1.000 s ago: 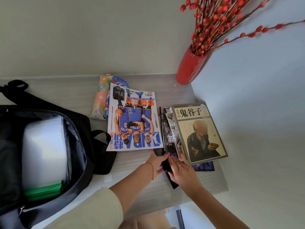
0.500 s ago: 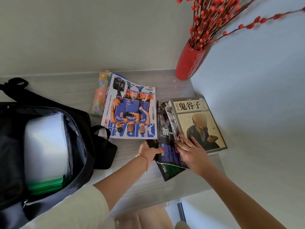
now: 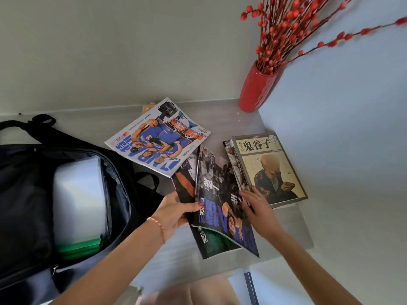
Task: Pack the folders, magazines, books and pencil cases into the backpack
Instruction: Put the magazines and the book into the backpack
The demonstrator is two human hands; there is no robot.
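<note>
Since the earlier frame the dark magazines [image 3: 218,208] have been drawn out from beside the book and lifted at their near edge, and the basketball magazine [image 3: 157,137] has swung round so that it now lies tilted, its lower corner close to the bag. Both hands are on the dark magazines: the left hand [image 3: 174,213] grips their left edge, thumb on the top cover and fingers curled beneath, while the right hand [image 3: 256,204] lies half open with its fingers spread on the right edge, where the pile meets the book [image 3: 267,167]. At least two dark magazines show, the top one with a black and blue cover bowed upward, a greenish one fanned out under it toward the near table edge. The book rests flat on the table [image 3: 222,119], its tan cover up, on top of another volume whose edge shows at its left. To the left stands the black backpack [image 3: 26,194], unzipped and open, with a white folder [image 3: 79,194] and a green one [image 3: 81,247] already inside. A corner of a patterned pencil case [image 3: 146,107] peeks from behind the basketball magazine. In the far corner a red vase [image 3: 256,91] holds red berry branches.
</note>
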